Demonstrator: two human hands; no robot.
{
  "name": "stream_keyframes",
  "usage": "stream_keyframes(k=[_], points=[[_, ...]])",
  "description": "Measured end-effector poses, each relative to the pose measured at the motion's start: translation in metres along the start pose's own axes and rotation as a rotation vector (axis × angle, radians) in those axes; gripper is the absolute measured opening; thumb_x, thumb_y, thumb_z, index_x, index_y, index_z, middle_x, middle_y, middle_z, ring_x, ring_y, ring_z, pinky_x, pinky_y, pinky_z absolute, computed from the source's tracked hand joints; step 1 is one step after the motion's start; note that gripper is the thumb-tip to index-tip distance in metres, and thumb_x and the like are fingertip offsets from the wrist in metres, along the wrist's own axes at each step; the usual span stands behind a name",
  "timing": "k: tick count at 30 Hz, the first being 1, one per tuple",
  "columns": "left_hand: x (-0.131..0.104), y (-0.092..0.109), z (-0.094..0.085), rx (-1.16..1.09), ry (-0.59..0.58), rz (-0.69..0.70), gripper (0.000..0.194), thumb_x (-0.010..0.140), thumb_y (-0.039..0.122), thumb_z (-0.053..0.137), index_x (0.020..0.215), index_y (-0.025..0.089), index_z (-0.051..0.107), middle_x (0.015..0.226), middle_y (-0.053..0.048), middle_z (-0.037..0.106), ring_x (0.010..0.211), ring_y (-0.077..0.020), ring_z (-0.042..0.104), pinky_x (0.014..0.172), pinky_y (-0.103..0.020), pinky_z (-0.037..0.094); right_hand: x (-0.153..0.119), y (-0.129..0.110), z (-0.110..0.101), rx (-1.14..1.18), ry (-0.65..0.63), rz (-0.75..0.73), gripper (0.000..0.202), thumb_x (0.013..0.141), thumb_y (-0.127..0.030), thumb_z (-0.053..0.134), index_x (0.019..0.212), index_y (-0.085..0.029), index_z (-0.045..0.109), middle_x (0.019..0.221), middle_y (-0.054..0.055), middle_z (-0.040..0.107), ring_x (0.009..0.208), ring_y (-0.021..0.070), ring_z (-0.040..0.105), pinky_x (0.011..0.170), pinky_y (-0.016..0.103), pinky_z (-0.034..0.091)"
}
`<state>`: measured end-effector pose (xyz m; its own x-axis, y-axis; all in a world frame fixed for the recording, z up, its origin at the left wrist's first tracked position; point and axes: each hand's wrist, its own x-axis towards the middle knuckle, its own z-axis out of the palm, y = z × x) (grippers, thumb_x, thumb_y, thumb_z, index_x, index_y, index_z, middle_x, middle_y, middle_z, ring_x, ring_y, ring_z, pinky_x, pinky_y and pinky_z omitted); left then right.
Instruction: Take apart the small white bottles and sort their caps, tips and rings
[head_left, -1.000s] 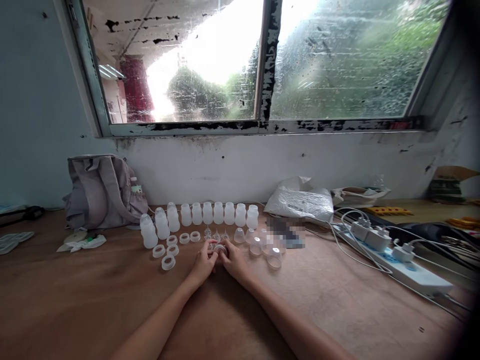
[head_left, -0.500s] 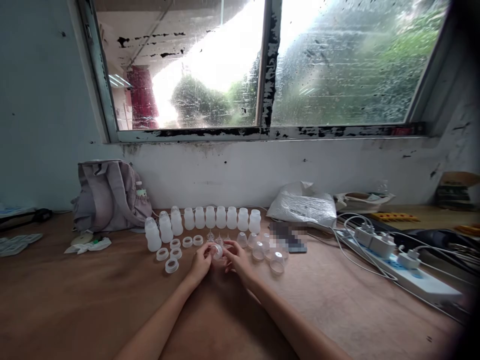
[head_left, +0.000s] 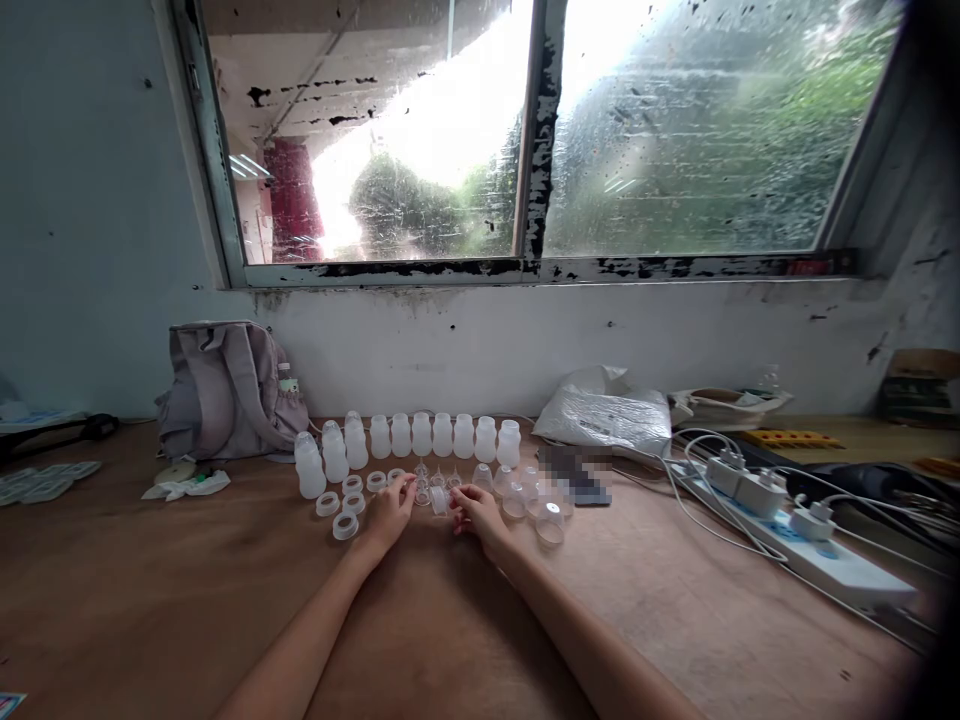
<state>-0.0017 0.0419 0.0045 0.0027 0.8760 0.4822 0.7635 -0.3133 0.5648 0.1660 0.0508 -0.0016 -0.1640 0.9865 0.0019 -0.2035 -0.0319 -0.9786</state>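
Observation:
Near the table's middle, a translucent ring (head_left: pixel 439 501) lies between my two hands. My left hand (head_left: pixel 395 503) is just left of it, thumb and fingertips pinched together; what they hold, if anything, is too small to name. My right hand (head_left: pixel 474 512) is at the ring's right side, its fingers curled in close; whether they grip its edge cannot be made out. Clear nipples (head_left: pixel 421 473) stand just behind. White collar rings (head_left: pixel 346 526) lie to the left, and clear domed caps (head_left: pixel 550 524) to the right. Frosted bottles (head_left: pixel 442 437) stand in a row behind.
A grey backpack (head_left: pixel 226 390) sits at the back left by a crumpled tissue (head_left: pixel 196 486). At the back right are a silvery plastic bag (head_left: pixel 604 412), a dark phone (head_left: pixel 592 492) and a power strip (head_left: pixel 855 570) with plugs and loose cables.
My hands have moved apart, the left one going left. The ring that was between my fingers now shows in the gap between my hands, tipped on its side. The view has shifted slightly.

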Motion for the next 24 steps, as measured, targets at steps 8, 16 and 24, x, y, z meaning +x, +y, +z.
stream_keyframes(k=[8,16,24], points=[[0.076,-0.01,-0.014,0.225,-0.087,-0.239,0.056,0.077,0.022,0.044,0.128,0.013,0.024,0.075,-0.007,0.064,0.064,-0.0174,0.061,0.063,-0.025,0.043,0.001,0.007,0.004,-0.226,0.026,-0.07,0.013,0.072,-0.026,0.05,0.066,-0.016,0.045,0.052,-0.004,0.049,0.034,0.0054,0.042,0.03,0.016,0.035],[0.107,-0.03,-0.007,0.36,-0.048,-0.251,0.048,0.08,0.023,0.038,0.124,0.01,0.025,0.073,-0.008,0.061,0.059,-0.0181,0.06,0.056,-0.026,0.042,0.009,0.015,0.002,-0.349,0.007,-0.093,0.012,0.074,-0.026,0.046,0.067,-0.015,0.046,0.052,-0.004,0.047,0.033,0.0049,0.04,0.028,0.015,0.033],[0.079,-0.023,-0.021,0.474,0.091,-0.155,0.027,0.083,0.034,0.032,0.091,0.02,0.053,0.084,-0.007,0.057,0.079,-0.02,0.055,0.065,-0.026,0.038,0.006,0.015,0.001,-0.363,-0.004,-0.124,0.016,0.072,-0.031,0.051,0.067,-0.016,0.05,0.053,-0.003,0.05,0.036,0.0061,0.042,0.03,0.017,0.035]])
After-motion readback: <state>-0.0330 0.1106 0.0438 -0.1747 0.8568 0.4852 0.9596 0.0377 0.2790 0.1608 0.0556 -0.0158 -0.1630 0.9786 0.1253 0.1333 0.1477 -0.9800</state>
